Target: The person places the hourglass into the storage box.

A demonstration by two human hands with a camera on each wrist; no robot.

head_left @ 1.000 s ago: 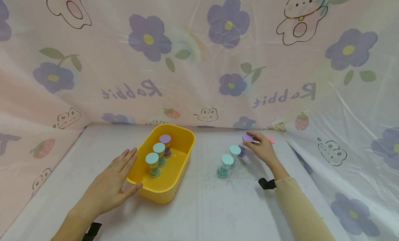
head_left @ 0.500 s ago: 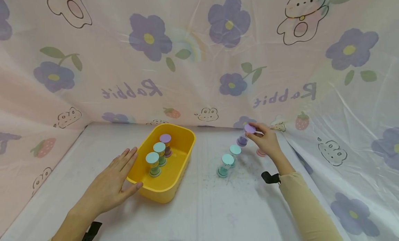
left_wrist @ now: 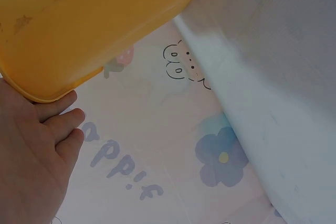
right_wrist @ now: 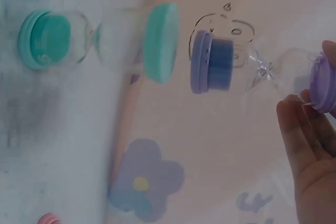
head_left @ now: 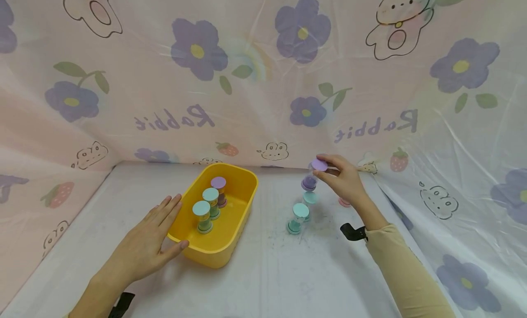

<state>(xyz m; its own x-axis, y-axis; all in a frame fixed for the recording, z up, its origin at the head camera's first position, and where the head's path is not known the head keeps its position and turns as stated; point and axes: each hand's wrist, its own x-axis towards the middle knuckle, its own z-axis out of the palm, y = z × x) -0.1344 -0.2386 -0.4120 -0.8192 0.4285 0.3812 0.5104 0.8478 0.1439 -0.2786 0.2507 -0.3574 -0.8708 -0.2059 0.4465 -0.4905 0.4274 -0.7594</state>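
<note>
My right hand [head_left: 343,178] pinches the purple cap of a purple sand timer [head_left: 309,182] and carries it above the table, behind two teal sand timers. In the right wrist view the held purple sand timer [right_wrist: 220,64] shows its sand gathered at the base end. The nearer teal sand timer [head_left: 295,225] stands upright; the farther teal sand timer [head_left: 310,199] is partly covered by it. My left hand [head_left: 144,242] lies with straight fingers against the left rim of a yellow bin [head_left: 219,258]. In the left wrist view its fingertips touch the bin's edge.
Inside the bin stand a purple-capped sand timer [head_left: 218,184] and two teal-capped sand timers, the front sand timer [head_left: 201,209] nearest. A pink sand timer [head_left: 344,202] is mostly hidden behind the right hand. A printed cloth [head_left: 255,103] hangs behind the white table [head_left: 263,290].
My right hand has lifted the purple sand timer from beside the teal ones and moved it back, then left. The pink timer's base has come into view. The left hand and bin stay put.
</note>
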